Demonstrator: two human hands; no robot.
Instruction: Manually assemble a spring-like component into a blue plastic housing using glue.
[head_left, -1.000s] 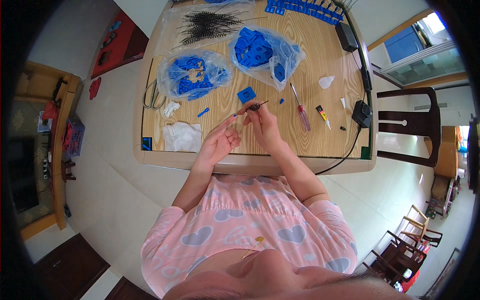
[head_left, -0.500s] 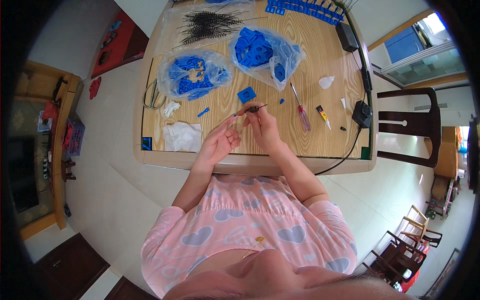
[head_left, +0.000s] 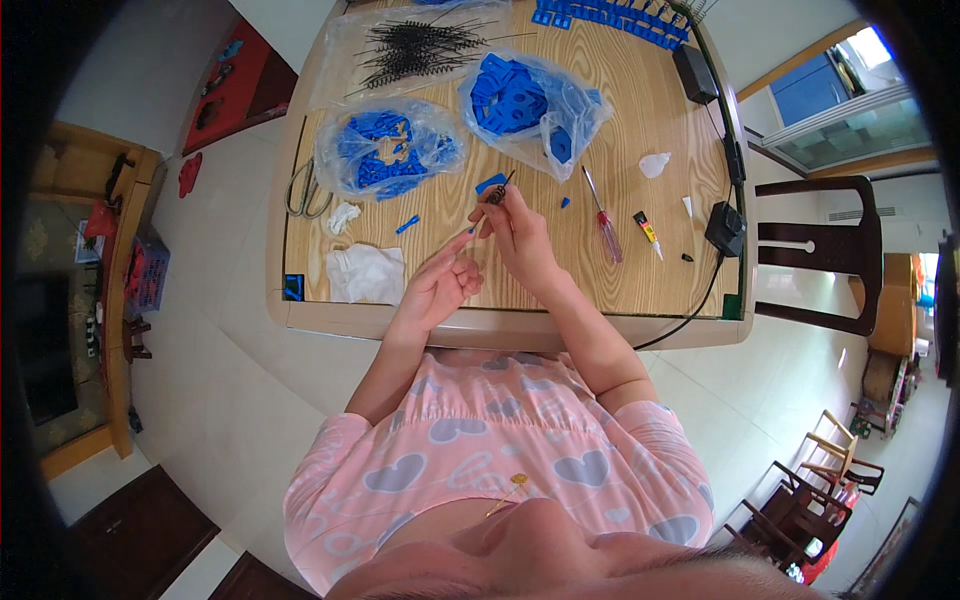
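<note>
My right hand (head_left: 524, 240) pinches a black coil spring (head_left: 496, 195) with a straight wire end that slants up to the right. My left hand (head_left: 440, 282) is just to its left, the index finger stretched toward the spring and the other fingers curled. At that fingertip shows a tiny blue piece (head_left: 471, 231), seemingly gripped there. Beyond the right hand lies a blue square plate (head_left: 489, 183), partly covered by the fingers and spring. A small blue peg-like part (head_left: 407, 224) rests on the table left of the hands.
Plastic bags of small blue parts (head_left: 375, 150) and blue plates (head_left: 510, 100) stand beyond the hands, black springs (head_left: 420, 52) farther back. Scissors (head_left: 305, 192) and tissue (head_left: 365, 274) lie left; a screwdriver (head_left: 607, 230), glue tube (head_left: 647, 233) and black adapter (head_left: 726, 228) lie right.
My right hand has tipped the spring from nearly level to steeply upright, shifting slightly left. The spring now overlaps the blue plate. My left hand has hardly moved.
</note>
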